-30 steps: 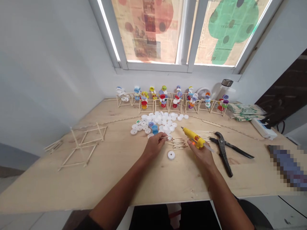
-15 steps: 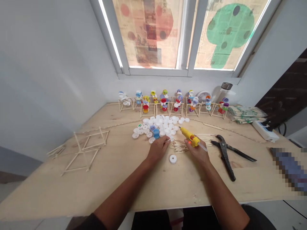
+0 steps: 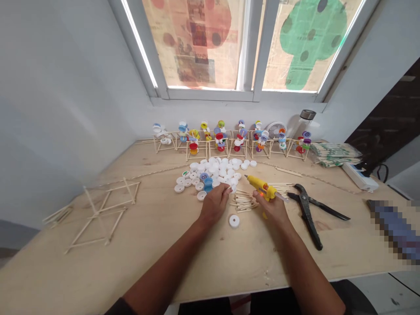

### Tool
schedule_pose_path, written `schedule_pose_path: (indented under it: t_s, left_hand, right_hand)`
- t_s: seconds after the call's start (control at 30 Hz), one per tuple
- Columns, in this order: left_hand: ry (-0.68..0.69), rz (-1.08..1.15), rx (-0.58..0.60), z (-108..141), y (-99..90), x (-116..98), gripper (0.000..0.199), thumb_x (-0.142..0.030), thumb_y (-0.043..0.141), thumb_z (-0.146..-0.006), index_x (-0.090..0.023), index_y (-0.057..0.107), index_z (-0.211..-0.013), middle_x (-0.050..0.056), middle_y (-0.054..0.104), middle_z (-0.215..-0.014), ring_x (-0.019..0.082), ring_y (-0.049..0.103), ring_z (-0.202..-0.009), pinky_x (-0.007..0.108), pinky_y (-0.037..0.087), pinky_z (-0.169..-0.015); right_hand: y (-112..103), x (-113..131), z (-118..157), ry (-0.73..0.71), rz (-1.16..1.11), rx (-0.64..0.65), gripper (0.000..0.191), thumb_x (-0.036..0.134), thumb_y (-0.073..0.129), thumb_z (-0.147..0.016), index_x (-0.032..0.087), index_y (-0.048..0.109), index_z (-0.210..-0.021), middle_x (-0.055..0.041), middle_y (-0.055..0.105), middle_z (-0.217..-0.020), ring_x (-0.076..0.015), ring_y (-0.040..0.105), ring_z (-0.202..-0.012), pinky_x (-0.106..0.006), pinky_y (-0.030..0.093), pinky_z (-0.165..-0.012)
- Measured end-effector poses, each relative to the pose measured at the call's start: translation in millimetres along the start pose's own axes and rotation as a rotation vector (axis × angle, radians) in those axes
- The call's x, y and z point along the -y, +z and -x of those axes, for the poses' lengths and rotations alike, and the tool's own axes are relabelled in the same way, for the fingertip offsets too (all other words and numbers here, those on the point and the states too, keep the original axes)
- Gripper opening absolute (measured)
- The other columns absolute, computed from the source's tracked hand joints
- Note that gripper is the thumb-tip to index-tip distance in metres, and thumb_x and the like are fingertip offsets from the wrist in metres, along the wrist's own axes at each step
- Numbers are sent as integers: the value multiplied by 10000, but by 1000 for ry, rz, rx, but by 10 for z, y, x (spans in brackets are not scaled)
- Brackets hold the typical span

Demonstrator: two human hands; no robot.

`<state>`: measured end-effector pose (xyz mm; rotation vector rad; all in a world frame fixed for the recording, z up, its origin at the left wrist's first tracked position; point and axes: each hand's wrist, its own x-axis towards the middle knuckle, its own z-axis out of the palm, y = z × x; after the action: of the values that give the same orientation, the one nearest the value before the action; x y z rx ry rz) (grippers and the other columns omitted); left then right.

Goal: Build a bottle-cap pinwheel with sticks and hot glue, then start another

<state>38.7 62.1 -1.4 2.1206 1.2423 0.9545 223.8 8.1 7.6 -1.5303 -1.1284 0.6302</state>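
Observation:
My left hand (image 3: 213,205) pinches a thin wooden stick (image 3: 227,190), whose far end lies beside a white plastic bottle cap (image 3: 233,188) at the edge of a heap of white caps (image 3: 213,168). My right hand (image 3: 272,208) grips a yellow hot glue gun (image 3: 260,188) with its red light lit. The nozzle points up and left, and a pale glue stick juts from its back. A loose white cap (image 3: 234,221) lies in front of my hands. Short wooden sticks (image 3: 243,203) lie piled between and above them.
Black-handled pliers (image 3: 306,212) lie to the right on the plywood table (image 3: 157,245). Stick frames (image 3: 98,214) lie at the left. Along the back wall stands a row of stick stands with coloured caps (image 3: 229,142). Wrapped stick bundles (image 3: 334,154) and a power strip (image 3: 359,177) sit back right.
My left hand has moved slightly toward the caps. The glue gun has stayed in my right hand, and the whole view has shifted a little with my head.

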Motion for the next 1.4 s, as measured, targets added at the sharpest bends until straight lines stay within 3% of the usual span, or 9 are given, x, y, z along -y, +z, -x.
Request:
schedule_pose_path:
  t_s: [0.17,0.37,0.6,0.73,0.9,1.17,1.4]
  left_hand:
    - [141,-259,41,-70,57,-36,260,-264,342,-919,-190,589,-888,82,650,-907,220,571,-938,358,421,-818]
    - [126,-431,5,-77,84,41,246,-223,356,-908,-176,592,-859,108,647,-903,251,566,-926,403,405,-788]
    - [137,-360,-39,-126,41,-68,228,-243,368,-916,-189,587,-883,89,663,-918,245,563,-980,392,399,-822]
    - [200,-339,-12,-169,135,-156,227,-211,351,-921,-195,575,-888,78,669,-978,242,518,-1118,437,331,-952]
    - [253,-350,41,-170,283,-98,208,-172,351,-917,-200,556,-920,56,684,-939,235,466,-1207,494,214,-1051]
    - [257,-337,52,-148,270,-61,232,-187,332,-920,-204,552,-847,48,669,-908,221,474,-1179,498,195,-1068]
    - [241,-283,31,-126,233,-101,274,-200,301,-923,-210,557,-829,48,658,-922,205,520,-1086,476,233,-1046]
  right_hand:
    - [-1,-23,-24,39,-39,63,455,550,634,-697,141,658,-896,-94,711,-808,-232,652,-729,-319,509,-650]
    - [2,-90,-48,61,-49,82,394,507,650,-700,156,647,-880,-97,713,-850,-240,648,-777,-323,496,-675]
    - [2,-126,-49,55,-50,90,375,472,648,-713,158,651,-919,-94,716,-845,-237,646,-765,-322,495,-672]
    - [13,-137,-58,31,-63,95,392,455,641,-718,155,652,-971,-102,718,-913,-241,649,-815,-325,500,-702]
    - [9,-155,-68,31,-60,87,398,436,641,-716,157,656,-999,-100,717,-940,-247,647,-853,-327,505,-726]
    - [4,-151,-63,54,-63,82,449,438,651,-702,147,646,-1044,-105,712,-965,-242,645,-841,-326,507,-713]
    - [1,-143,-55,60,-54,76,404,448,661,-690,153,659,-965,-86,722,-870,-234,647,-786,-318,504,-676]
